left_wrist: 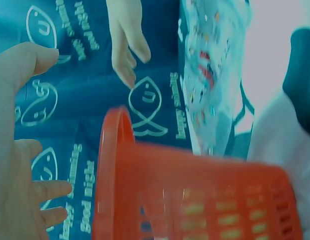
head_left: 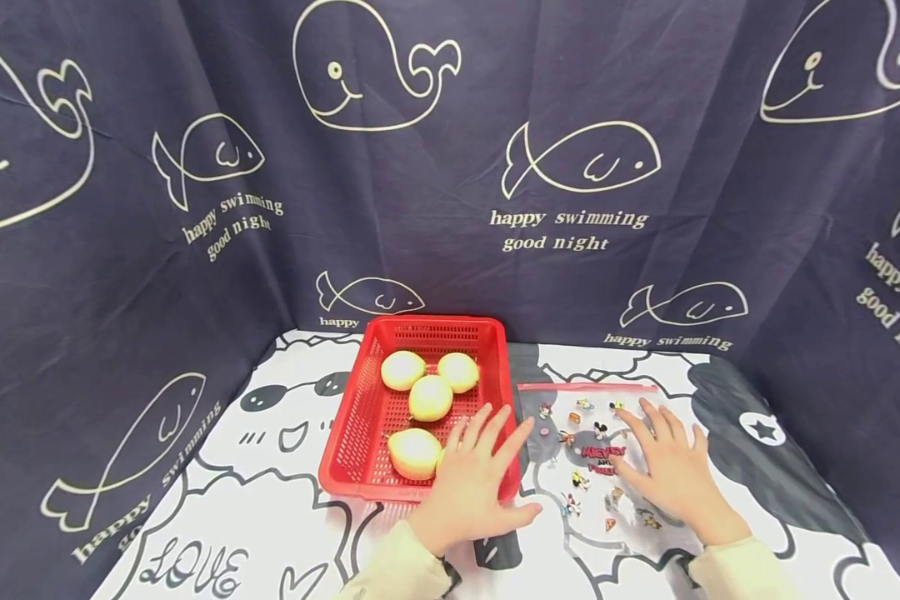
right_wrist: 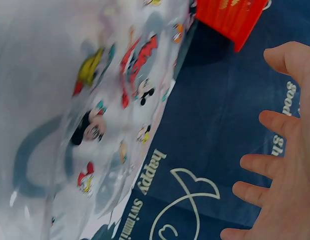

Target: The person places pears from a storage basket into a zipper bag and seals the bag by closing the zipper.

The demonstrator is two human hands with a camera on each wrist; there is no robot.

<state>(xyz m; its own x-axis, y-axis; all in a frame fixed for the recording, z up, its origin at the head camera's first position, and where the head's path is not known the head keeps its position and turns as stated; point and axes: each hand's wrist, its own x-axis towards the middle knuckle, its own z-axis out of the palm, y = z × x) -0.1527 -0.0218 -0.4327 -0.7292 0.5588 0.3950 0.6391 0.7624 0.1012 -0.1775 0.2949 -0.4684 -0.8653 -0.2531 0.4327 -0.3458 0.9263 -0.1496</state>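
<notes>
My left hand [head_left: 474,483] hovers over the right front corner of a red plastic basket [head_left: 342,433], fingers spread and holding nothing. Inside the basket lie several pale yellow round fruits [head_left: 431,398], one of them partly hidden behind that hand. To the right, a clear zip bag [head_left: 547,492] printed with cartoon characters lies flat, its red zip edge away from me. Above the bag's right side is my right hand [head_left: 675,471], its fingers apart and nothing in them. In the left wrist view the basket's wall [left_wrist: 195,175] stands beside the left hand [left_wrist: 19,150].
A white cloth with black cartoon drawings [head_left: 270,517] covers the table. Dark blue fabric [head_left: 435,183] with fish and whale outlines hangs at the back and on both sides, close behind the basket.
</notes>
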